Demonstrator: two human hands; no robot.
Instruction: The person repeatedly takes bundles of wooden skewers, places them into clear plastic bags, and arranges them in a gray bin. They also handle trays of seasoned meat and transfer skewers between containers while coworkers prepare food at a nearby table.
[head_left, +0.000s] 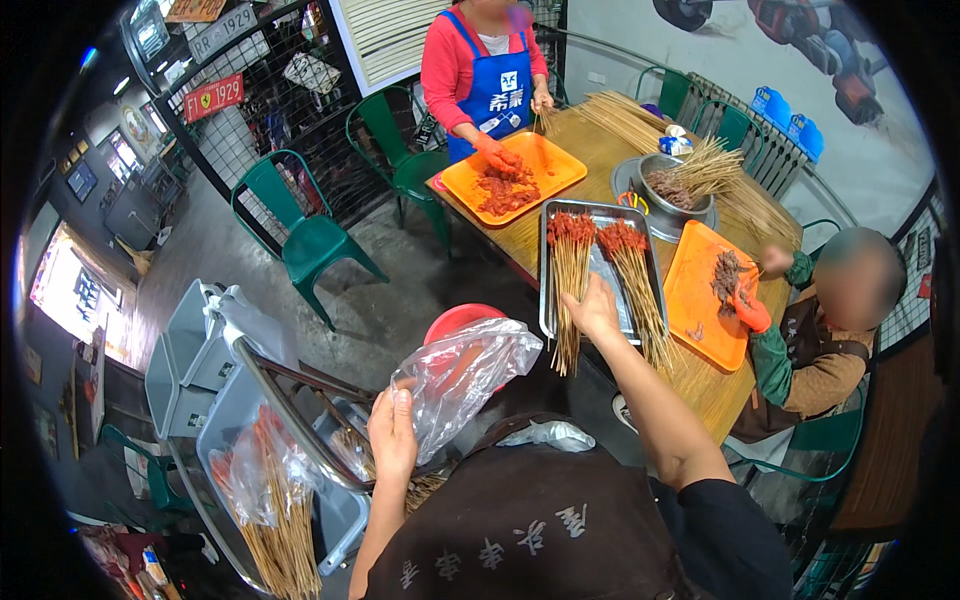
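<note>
My left hand (394, 431) holds a clear plastic bag (469, 382) by its edge, and the bag hangs loosely out to the right. A steel tray (547, 315) lies before me on the table with two bundles of bamboo skewers, their red meat ends pointing away. My right hand (596, 309) reaches over the tray and touches the sticks of the left skewer bundle (568, 270); how firmly its fingers close on them is hidden. The right skewer bundle (636, 281) lies apart from that hand, its stick ends jutting over the tray's near rim.
Across the wooden table (724, 397), a gloved co-worker handles red meat in an orange tray (559, 161); another at right works at a second orange tray (690, 300). A steel bowl (652, 169) holds skewers. A red basin (457, 322) and a cart bin (337, 536) with bagged skewers stand left.
</note>
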